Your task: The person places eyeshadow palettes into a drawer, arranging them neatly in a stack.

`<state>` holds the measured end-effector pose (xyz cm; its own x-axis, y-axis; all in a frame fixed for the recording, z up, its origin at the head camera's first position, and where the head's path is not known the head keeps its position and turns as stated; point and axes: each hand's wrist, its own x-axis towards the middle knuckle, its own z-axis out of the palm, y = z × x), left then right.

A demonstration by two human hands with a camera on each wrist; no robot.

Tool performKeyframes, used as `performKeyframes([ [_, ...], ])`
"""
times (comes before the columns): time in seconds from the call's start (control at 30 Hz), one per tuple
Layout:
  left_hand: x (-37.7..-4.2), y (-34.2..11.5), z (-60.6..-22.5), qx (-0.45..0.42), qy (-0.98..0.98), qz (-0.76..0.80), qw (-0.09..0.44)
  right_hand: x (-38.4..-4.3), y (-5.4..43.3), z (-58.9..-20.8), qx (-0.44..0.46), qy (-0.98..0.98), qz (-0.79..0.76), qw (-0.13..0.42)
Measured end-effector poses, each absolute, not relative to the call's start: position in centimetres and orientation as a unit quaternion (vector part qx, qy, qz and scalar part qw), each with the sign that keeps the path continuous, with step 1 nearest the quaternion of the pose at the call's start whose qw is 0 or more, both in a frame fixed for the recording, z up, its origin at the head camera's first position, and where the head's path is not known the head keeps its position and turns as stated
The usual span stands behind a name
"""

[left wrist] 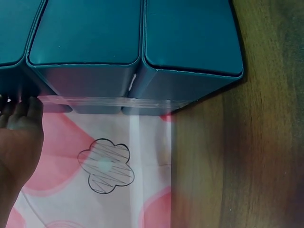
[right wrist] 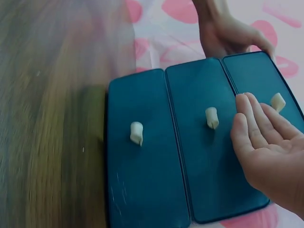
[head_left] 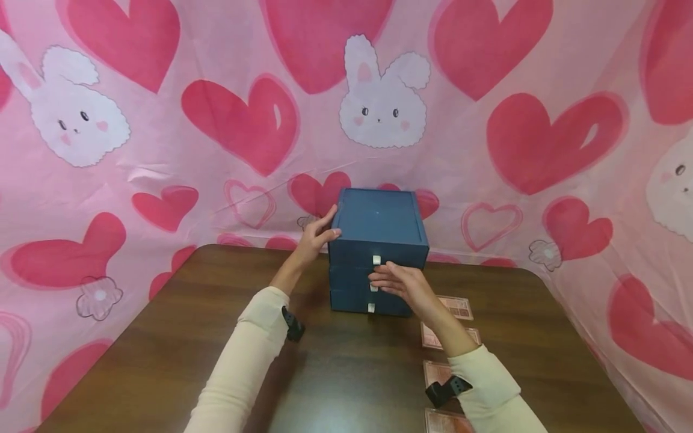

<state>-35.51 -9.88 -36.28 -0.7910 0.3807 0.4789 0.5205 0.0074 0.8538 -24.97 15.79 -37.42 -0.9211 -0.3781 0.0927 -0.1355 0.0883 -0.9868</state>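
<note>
A dark blue box of three stacked drawers [head_left: 377, 222] stands at the back of the table, each drawer front bearing a small whitish pull tab [right wrist: 136, 133]. My left hand [head_left: 315, 238] rests against the box's upper left side, with its thumb on the top edge and its fingers extended along the side. In front of the drawers is my right hand [head_left: 403, 281], its fingers straight and nothing held. Its fingertips overlap the middle tab in the head view. In the right wrist view, its palm [right wrist: 273, 154] shows and the fingers reach close to the top drawer's tab [right wrist: 278, 101].
Several flat pinkish packets [head_left: 457, 307] lie in a column on the brown wooden table [head_left: 335, 373], partly under my right forearm. Behind the box hangs a pink cloth [head_left: 319, 150] with hearts and rabbits. Clear tape [left wrist: 95, 101] runs across the box's side.
</note>
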Motion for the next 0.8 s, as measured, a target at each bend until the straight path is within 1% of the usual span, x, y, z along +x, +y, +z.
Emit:
performKeyframes([
  [0.13,-35.5,-9.7,-36.5,-0.315,-0.708,-0.63,0.061,-25.4,14.9,-37.2,-0.144,0.704,-0.685,0.12],
  [0.3,-35.5,-9.6,-36.8,-0.307,-0.709,-0.631,0.073,-25.6,13.7,-37.2,-0.105,0.682,-0.712,0.126],
  [0.47,-35.4,-9.4,-36.6,-0.306,-0.71,-0.629,0.08,-25.9,12.9,-37.1,-0.076,0.664,-0.736,0.108],
  [0.63,-35.4,-9.4,-36.5,-0.309,-0.707,-0.632,0.075,-26.1,12.6,-37.3,-0.065,0.664,-0.741,0.082],
  [0.8,-35.4,-9.5,-36.7,-0.304,-0.712,-0.627,0.084,-26.0,12.1,-37.5,-0.065,0.658,-0.747,0.065],
])
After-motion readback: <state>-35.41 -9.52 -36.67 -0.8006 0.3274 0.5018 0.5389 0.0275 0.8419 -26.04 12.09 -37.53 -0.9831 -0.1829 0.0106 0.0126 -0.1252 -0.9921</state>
